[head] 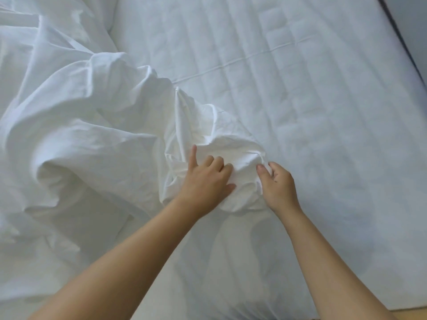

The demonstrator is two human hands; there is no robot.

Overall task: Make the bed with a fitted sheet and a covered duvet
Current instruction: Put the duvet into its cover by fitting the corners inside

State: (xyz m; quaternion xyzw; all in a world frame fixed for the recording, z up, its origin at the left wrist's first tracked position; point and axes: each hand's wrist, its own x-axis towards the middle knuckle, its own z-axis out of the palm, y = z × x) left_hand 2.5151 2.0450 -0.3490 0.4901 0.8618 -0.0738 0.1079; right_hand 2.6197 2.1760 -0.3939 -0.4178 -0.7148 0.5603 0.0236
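Observation:
A crumpled white sheet (80,135) lies bunched over the left half of the bed. Its bunched end (221,139) reaches toward the middle. The quilted white mattress (300,88) shows bare on the right. My left hand (205,179) rests on the bunched end, fingers curled into the cloth, index finger pointing up. My right hand (279,183) pinches the right edge of that same bunch between thumb and fingers. Both forearms reach in from the bottom of the frame.
The mattress's right edge (406,54) runs diagonally at the top right, with a dark strip beyond it. The near edge of the bed (392,307) shows at the bottom right. More folded white fabric (57,24) piles up at the top left.

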